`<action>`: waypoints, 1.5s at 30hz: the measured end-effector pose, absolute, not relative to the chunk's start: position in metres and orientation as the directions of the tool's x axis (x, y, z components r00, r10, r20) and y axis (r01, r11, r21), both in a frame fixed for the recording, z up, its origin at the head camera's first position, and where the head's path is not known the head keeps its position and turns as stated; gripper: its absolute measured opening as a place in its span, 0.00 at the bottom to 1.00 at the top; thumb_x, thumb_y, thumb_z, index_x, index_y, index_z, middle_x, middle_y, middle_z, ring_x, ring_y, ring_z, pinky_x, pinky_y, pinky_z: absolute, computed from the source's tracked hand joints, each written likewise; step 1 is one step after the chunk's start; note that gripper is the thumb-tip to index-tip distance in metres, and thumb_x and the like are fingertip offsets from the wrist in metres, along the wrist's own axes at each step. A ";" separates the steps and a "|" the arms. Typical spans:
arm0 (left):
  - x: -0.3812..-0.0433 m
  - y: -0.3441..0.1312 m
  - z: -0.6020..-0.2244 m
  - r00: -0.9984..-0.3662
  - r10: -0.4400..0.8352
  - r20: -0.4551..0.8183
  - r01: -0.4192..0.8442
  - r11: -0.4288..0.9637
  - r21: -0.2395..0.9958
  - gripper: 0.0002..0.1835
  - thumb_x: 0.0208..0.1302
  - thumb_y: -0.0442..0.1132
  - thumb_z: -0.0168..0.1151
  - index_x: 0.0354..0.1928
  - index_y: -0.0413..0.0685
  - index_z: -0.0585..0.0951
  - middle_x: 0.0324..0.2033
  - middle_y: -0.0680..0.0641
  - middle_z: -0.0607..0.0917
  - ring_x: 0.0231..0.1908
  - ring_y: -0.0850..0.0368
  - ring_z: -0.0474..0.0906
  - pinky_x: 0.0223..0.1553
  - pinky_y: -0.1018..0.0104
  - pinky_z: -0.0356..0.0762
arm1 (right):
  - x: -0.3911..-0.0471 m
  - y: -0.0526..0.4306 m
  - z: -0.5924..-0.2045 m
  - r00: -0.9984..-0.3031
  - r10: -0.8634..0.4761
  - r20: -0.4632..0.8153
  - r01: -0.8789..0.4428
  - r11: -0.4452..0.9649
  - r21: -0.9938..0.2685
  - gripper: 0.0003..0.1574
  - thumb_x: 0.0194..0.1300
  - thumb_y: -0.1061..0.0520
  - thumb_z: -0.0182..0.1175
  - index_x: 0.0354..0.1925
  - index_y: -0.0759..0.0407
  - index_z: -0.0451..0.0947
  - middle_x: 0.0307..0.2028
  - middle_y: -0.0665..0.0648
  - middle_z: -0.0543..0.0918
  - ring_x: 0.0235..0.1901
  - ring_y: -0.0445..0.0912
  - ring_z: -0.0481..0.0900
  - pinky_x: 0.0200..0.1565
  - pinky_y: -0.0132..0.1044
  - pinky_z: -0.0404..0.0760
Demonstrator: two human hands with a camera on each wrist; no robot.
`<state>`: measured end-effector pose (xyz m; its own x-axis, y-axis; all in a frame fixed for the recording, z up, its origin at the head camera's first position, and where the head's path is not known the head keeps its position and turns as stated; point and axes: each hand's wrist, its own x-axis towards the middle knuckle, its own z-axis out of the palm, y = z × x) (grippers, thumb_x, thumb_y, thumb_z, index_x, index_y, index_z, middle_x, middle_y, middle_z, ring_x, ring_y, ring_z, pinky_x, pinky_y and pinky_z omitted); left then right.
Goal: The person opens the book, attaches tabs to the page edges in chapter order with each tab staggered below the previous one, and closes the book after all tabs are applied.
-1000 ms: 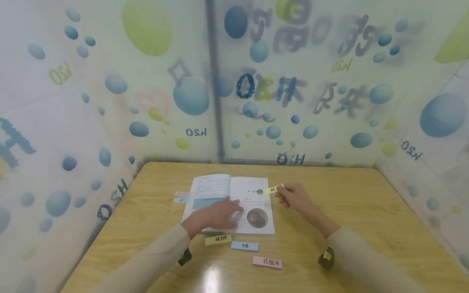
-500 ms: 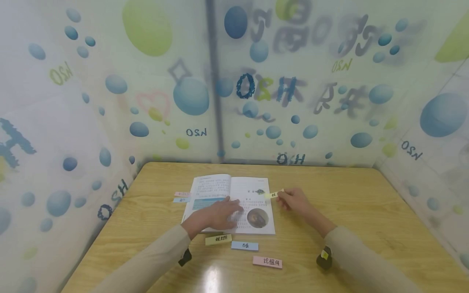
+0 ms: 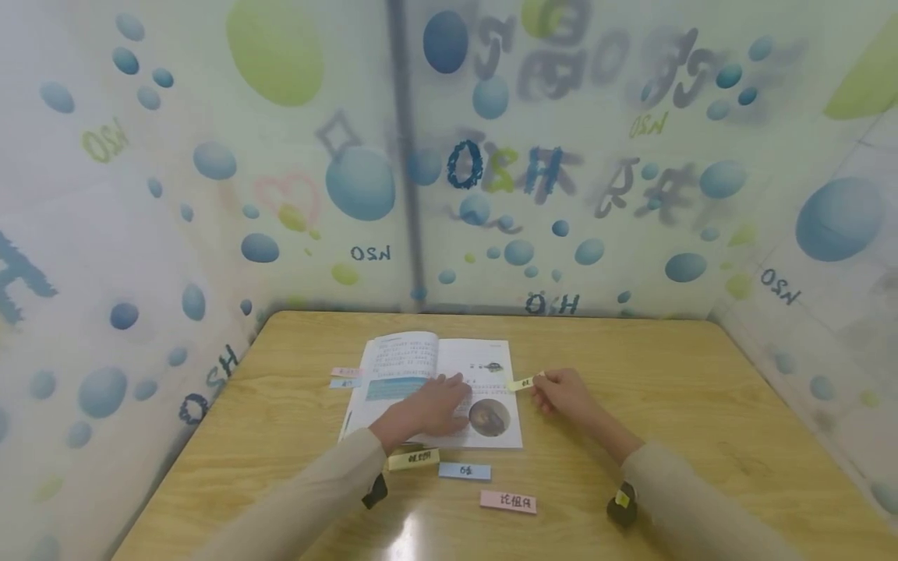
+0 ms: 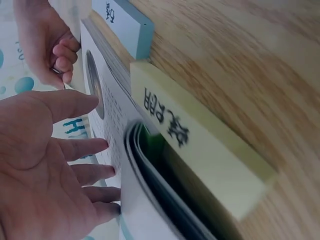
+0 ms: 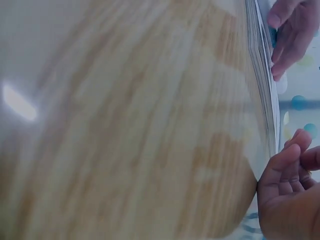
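Observation:
An open book (image 3: 477,352) lies on the table with printed text and a round picture on its right page. My left hand (image 3: 436,407) rests on the book near the fold, fingers spread, as the left wrist view also shows. At the right page's outer edge, my right hand (image 3: 564,393) pinches the end of a yellow sticky note (image 3: 521,384) with handwriting on it. The note's other end meets the page edge. In the right wrist view the right hand (image 5: 287,195) has curled fingers, and the note cannot be made out there.
Pads of sticky notes, one yellow (image 3: 414,460), one blue (image 3: 464,471) and one pink (image 3: 508,501), lie in front of the book. A pink tab (image 3: 347,372) and a blue tab (image 3: 345,383) stick out from its left side. Patterned walls surround the wooden table (image 3: 666,389).
My right hand has moved nearer to me, bringing the yellow sticky note lower along the page's right edge. My left hand has shifted slightly to the right on the book.

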<state>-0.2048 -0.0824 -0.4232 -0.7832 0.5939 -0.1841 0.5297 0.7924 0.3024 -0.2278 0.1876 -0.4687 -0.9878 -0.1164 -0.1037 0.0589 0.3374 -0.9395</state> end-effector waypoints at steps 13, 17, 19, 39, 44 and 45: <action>-0.226 -0.038 -0.433 -0.837 0.510 -0.196 0.424 0.833 0.356 0.31 0.77 0.47 0.54 0.72 0.34 0.67 0.74 0.36 0.63 0.75 0.44 0.51 0.74 0.52 0.44 | -0.222 0.186 -0.468 -0.988 -0.125 -0.094 0.042 0.367 -0.929 0.18 0.76 0.62 0.52 0.33 0.73 0.82 0.21 0.56 0.80 0.19 0.42 0.75 0.21 0.29 0.75; -0.232 -0.025 -0.439 -0.872 0.450 -0.194 0.362 0.858 0.363 0.31 0.78 0.48 0.50 0.73 0.35 0.65 0.76 0.36 0.59 0.75 0.39 0.49 0.74 0.51 0.45 | -0.222 0.187 -0.468 -0.988 -0.132 -0.082 0.029 0.365 -0.931 0.18 0.76 0.62 0.52 0.33 0.73 0.82 0.21 0.56 0.81 0.18 0.41 0.75 0.21 0.29 0.75; -0.235 -0.020 -0.442 -0.886 0.429 -0.178 0.344 0.864 0.368 0.31 0.77 0.48 0.51 0.73 0.34 0.65 0.75 0.36 0.59 0.75 0.36 0.50 0.74 0.49 0.47 | -0.222 0.188 -0.469 -0.988 -0.134 -0.074 0.020 0.370 -0.929 0.18 0.75 0.62 0.53 0.32 0.73 0.82 0.21 0.56 0.81 0.18 0.41 0.75 0.21 0.29 0.75; -0.242 -0.003 -0.445 -0.915 0.381 -0.131 0.322 0.887 0.330 0.30 0.78 0.49 0.49 0.73 0.36 0.66 0.75 0.38 0.60 0.74 0.36 0.51 0.72 0.46 0.53 | -0.226 0.187 -0.474 -0.987 -0.140 -0.078 0.017 0.393 -0.919 0.19 0.75 0.62 0.52 0.30 0.70 0.82 0.21 0.55 0.81 0.18 0.42 0.75 0.20 0.29 0.75; -0.241 -0.001 -0.444 -0.923 0.360 -0.136 0.304 0.899 0.316 0.30 0.78 0.47 0.51 0.74 0.38 0.64 0.76 0.40 0.60 0.75 0.37 0.51 0.72 0.46 0.52 | -0.226 0.186 -0.472 -0.987 -0.137 -0.088 0.027 0.399 -0.917 0.19 0.75 0.62 0.51 0.30 0.70 0.82 0.20 0.55 0.80 0.18 0.42 0.75 0.20 0.29 0.75; -0.241 -0.001 -0.443 -0.924 0.356 -0.137 0.302 0.902 0.307 0.30 0.78 0.47 0.52 0.75 0.39 0.64 0.76 0.40 0.60 0.75 0.37 0.51 0.72 0.46 0.53 | -0.226 0.186 -0.472 -0.986 -0.138 -0.089 0.027 0.397 -0.917 0.19 0.75 0.62 0.51 0.30 0.70 0.82 0.20 0.55 0.80 0.18 0.42 0.75 0.20 0.29 0.75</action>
<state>-0.2406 -0.0006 -0.4435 -0.9244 0.3562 -0.1366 0.3023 0.9023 0.3072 -0.2256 0.1859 -0.4722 -0.9864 -0.1382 -0.0892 0.0273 0.3972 -0.9173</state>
